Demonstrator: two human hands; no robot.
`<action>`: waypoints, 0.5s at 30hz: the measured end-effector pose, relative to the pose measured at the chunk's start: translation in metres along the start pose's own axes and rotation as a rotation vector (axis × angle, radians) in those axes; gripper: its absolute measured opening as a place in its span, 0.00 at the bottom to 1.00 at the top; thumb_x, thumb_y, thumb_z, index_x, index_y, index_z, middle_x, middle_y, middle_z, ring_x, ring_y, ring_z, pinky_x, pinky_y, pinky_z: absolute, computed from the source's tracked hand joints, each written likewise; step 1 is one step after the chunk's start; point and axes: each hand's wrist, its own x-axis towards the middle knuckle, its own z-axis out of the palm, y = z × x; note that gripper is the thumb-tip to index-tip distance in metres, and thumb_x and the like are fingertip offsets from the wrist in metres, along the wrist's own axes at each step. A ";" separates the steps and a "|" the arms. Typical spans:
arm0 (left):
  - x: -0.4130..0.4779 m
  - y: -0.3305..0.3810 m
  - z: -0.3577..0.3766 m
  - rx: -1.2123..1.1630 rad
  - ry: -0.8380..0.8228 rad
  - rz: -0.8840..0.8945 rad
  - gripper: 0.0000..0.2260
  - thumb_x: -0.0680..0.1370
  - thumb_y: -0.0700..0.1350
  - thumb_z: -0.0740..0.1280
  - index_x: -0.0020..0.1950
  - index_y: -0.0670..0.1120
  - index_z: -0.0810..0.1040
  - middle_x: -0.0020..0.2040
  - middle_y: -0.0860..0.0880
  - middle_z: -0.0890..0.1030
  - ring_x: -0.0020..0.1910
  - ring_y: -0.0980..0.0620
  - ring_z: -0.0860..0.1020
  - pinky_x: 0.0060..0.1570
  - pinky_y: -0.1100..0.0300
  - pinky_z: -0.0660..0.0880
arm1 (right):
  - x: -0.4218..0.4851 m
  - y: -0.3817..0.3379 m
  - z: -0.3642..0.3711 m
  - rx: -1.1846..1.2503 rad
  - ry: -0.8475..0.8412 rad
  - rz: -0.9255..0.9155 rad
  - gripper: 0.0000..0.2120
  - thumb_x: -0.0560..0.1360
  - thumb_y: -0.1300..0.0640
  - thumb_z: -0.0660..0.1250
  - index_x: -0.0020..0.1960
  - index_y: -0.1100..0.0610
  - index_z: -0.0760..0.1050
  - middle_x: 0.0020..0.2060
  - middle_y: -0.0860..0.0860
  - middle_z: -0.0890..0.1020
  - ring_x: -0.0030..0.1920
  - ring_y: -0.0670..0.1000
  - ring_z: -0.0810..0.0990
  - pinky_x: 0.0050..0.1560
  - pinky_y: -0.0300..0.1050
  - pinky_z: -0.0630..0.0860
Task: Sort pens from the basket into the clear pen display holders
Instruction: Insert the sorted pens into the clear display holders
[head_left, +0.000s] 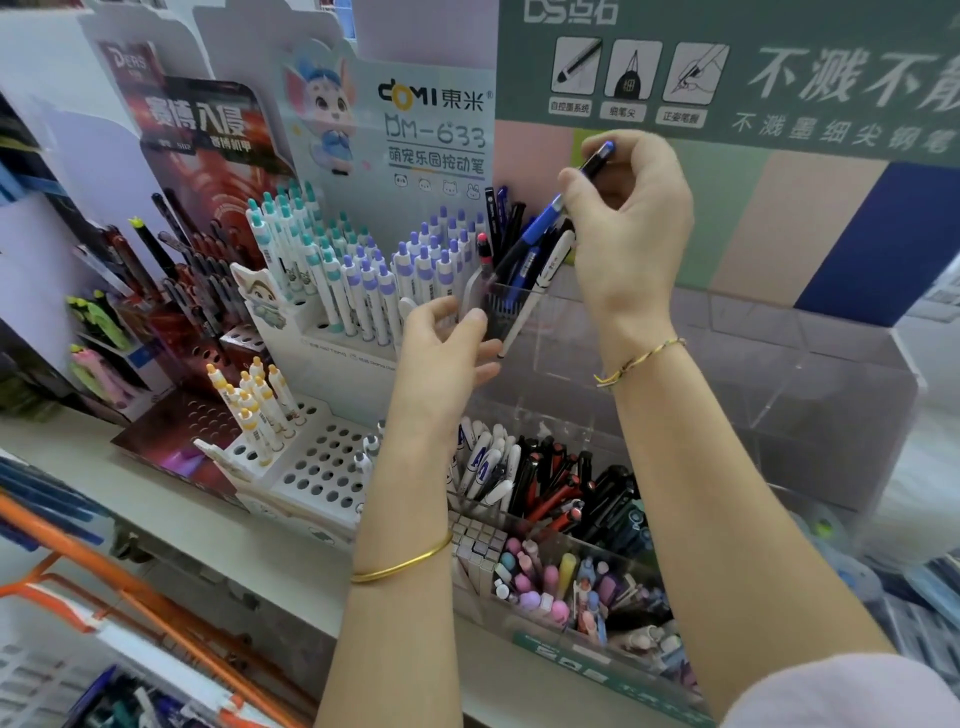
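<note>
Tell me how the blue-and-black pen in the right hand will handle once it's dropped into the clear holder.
Probably stiff and light: the blue-and-black pen looks straight, pinched lightly in the right hand. Its slim round barrel would likely roll if laid flat. In the clear holder it should lean, as the pens there already do.

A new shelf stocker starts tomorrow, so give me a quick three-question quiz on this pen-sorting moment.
1. True or false: the right hand grips a red pen.
2. The blue pen points down toward: A) the white holed stand, B) the upper compartment of the clear holder, C) the orange basket.
3. Which wrist wears the gold bangle?
Key: 1 false, it is blue; 2 B; 3 the left.
</note>
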 end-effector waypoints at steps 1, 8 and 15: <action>0.000 0.000 -0.001 0.002 0.005 -0.014 0.16 0.82 0.43 0.61 0.70 0.45 0.66 0.56 0.46 0.78 0.49 0.53 0.83 0.46 0.60 0.81 | 0.000 -0.001 0.001 -0.011 0.027 -0.030 0.07 0.72 0.64 0.68 0.49 0.57 0.75 0.38 0.41 0.76 0.39 0.45 0.77 0.49 0.44 0.77; -0.003 0.006 0.000 0.025 -0.027 -0.028 0.15 0.82 0.41 0.60 0.69 0.45 0.68 0.55 0.46 0.79 0.46 0.53 0.83 0.44 0.60 0.81 | -0.007 0.009 0.016 -0.338 -0.194 -0.146 0.18 0.74 0.66 0.66 0.63 0.61 0.74 0.52 0.54 0.78 0.52 0.54 0.76 0.55 0.42 0.70; -0.007 0.006 -0.006 0.033 -0.034 -0.046 0.12 0.83 0.42 0.60 0.66 0.45 0.70 0.55 0.46 0.81 0.45 0.54 0.83 0.42 0.61 0.81 | -0.005 0.006 0.019 -0.790 -0.185 -0.248 0.10 0.79 0.54 0.61 0.57 0.49 0.77 0.50 0.49 0.81 0.58 0.55 0.69 0.53 0.48 0.62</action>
